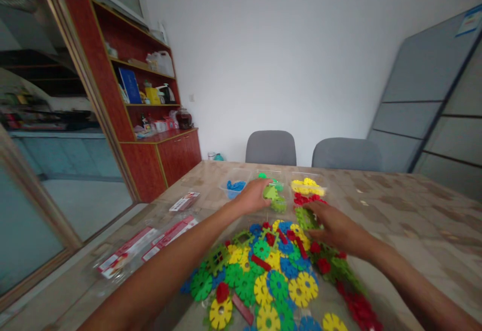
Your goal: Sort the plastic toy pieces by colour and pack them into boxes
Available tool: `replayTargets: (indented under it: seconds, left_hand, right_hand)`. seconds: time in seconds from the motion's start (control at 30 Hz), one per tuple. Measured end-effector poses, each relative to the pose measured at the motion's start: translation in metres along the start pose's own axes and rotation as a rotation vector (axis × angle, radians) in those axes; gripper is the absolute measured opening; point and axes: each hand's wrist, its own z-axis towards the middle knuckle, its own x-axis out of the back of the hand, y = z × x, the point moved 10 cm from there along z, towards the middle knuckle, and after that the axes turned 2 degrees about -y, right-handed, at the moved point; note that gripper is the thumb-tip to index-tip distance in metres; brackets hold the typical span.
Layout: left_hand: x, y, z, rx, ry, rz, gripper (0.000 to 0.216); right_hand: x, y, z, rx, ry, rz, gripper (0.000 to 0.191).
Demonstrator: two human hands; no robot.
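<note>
A table with brown and tan patches sits in front of a plain white wall. On it lies a big pile of flat plastic pieces in blue, yellow, green and red, many shaped like round flowers.

The right hand is at the pile's far right edge. Its fingers and thumb pinch a lime green, square plastic piece. The left hand is just past the pile, bent, next to light green plastic pieces in a clear box. I cannot tell if it pinches one.

Also past the pile are blue plastic pieces, yellow plastic pieces and red plastic pieces, sorted by colour. Left of the pile lie red and white card packs. Farther past it stand two grey chairs. Far off, past the pile and to its left, is a tall red-brown wooden shelf.
</note>
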Motion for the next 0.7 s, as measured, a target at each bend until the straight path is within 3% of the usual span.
replayTargets:
  seconds: [0.17,0.3,0.5,0.7]
  left_hand:
    - [0.001,-0.032,0.029,0.073,-0.036,0.053,0.054]
    - [-0.008,-0.046,0.029,0.105,-0.078,0.074,0.042]
    - [-0.003,-0.060,0.007,0.140,-0.111,0.119,0.020]
    - [-0.017,-0.046,0.005,0.093,-0.222,0.199,0.022]
  right_hand:
    - [0.014,-0.002,0.074,-0.066,0.046,-0.067,0.037]
    - [0.007,0.004,0.109,-0.119,0.053,-0.072,0.037]
    - [-0.009,0.012,0.104,-0.064,0.066,-0.058,0.020]
    - [-0.015,0.009,0.093,0.038,0.052,-0.082,0.020]
